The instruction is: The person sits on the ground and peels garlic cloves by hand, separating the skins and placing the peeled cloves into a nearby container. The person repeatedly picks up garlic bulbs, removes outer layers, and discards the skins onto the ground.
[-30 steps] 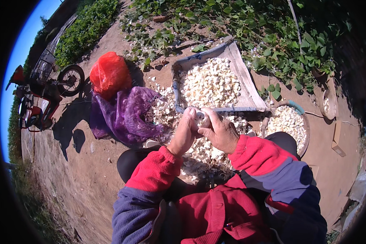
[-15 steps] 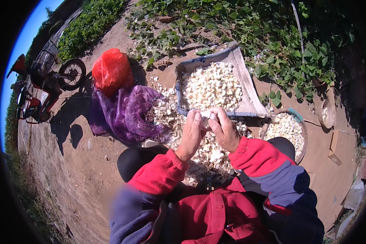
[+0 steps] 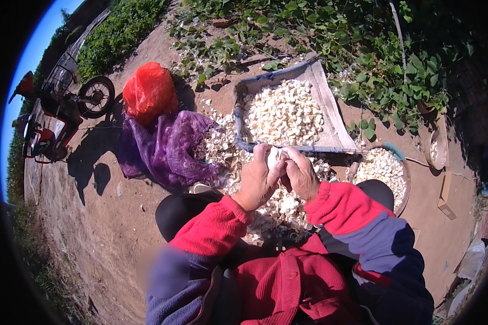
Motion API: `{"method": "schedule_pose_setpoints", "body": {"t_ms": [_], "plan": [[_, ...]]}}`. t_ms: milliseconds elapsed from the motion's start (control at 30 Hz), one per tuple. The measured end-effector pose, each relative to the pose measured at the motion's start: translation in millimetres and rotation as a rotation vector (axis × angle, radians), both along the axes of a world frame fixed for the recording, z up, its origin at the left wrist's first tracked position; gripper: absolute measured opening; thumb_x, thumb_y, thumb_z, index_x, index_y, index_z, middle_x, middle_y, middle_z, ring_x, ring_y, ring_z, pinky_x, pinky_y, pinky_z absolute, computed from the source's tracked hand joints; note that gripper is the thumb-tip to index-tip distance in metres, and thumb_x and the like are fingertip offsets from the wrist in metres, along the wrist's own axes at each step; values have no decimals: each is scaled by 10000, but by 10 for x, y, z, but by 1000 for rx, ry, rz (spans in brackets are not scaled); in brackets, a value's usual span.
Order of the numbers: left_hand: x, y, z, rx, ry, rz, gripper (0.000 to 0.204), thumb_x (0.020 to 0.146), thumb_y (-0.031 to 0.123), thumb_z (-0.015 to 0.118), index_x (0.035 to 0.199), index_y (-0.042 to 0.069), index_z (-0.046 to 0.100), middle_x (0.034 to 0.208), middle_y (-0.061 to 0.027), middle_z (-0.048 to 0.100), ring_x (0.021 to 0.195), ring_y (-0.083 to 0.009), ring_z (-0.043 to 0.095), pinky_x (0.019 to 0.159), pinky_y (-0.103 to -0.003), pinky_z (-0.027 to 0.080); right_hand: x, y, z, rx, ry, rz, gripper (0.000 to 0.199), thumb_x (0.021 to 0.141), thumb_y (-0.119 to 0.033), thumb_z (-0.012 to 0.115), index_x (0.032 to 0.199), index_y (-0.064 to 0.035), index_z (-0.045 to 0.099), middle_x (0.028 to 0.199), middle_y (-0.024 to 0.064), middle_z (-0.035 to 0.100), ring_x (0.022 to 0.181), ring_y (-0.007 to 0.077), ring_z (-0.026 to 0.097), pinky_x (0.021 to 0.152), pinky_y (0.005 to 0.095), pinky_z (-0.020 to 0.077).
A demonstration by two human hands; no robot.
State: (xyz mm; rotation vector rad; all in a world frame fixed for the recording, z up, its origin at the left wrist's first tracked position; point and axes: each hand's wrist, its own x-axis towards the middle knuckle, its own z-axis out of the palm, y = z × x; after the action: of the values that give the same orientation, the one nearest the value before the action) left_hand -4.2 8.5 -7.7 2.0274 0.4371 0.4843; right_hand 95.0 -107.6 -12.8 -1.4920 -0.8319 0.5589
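Note:
Both my hands meet in front of me around a whitish garlic bulb (image 3: 274, 157). My left hand (image 3: 256, 180) has its fingers wrapped about the bulb's left side. From the other side, my right hand (image 3: 302, 174) presses thumb and bent fingers against it. Just beyond the hands stands a shallow tray (image 3: 331, 102) with a blue cloth rim, holding many garlic cloves (image 3: 283, 115). Beneath and around the hands spreads a heap of papery garlic skins (image 3: 279, 210), partly hidden by them.
A purple mesh bag (image 3: 171, 149) and a red plastic bag (image 3: 149, 93) lie to the left. At right stands a round basket (image 3: 405, 187) of white pieces, with a cardboard box (image 3: 445, 196) farther out. A motorbike (image 3: 59, 122) is parked far left; leafy vines (image 3: 363, 59) grow behind.
My fingers have shifted around the garlic bulb: the right hand has turned inward and its fingers are more bent. The bulb shows more between the fingertips. The surroundings look the same.

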Motion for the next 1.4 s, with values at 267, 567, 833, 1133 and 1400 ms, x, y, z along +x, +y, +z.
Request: {"method": "schedule_pose_setpoints", "body": {"t_ms": [267,567,833,1133,1400], "plan": [[42,15,-47,-177,-137,30,318,985,340,482,1052,29,481,707,-146,569,628,-254,597,578,-370,464,-90,82,39,5,-135,-174,278,980,-231,467,873,8,560,664,160,563,595,271,572,569,374,432],[61,87,53,-448,-191,-52,382,1025,368,435,1162,15,485,920,-31,574,794,-79,518,694,-239,441,41,119,74,9,-23,-22,288,995,-280,496,979,3,546,767,100,633,680,157,592,631,322,479],[46,121,126,-133,-143,-25,334,1026,316,431,1186,23,421,773,-158,644,693,-301,669,630,-357,509,58,155,51,15,-184,11,263,956,-244,472,1120,-40,506,802,185,621,734,341,651,655,416,492],[85,107,74,-225,-225,48,220,1031,244,426,989,32,469,678,-82,533,575,-187,522,533,-322,416,-20,288,83,9,-331,-122,252,969,-259,437,977,-18,509,713,228,596,672,435,604,592,483,457],[43,107,64,-345,-246,12,214,1046,222,391,975,32,459,787,-64,480,684,-126,458,614,-290,412,13,250,141,17,-349,-66,262,952,-271,455,958,-11,491,707,243,570,666,444,592,579,482,449]]}}
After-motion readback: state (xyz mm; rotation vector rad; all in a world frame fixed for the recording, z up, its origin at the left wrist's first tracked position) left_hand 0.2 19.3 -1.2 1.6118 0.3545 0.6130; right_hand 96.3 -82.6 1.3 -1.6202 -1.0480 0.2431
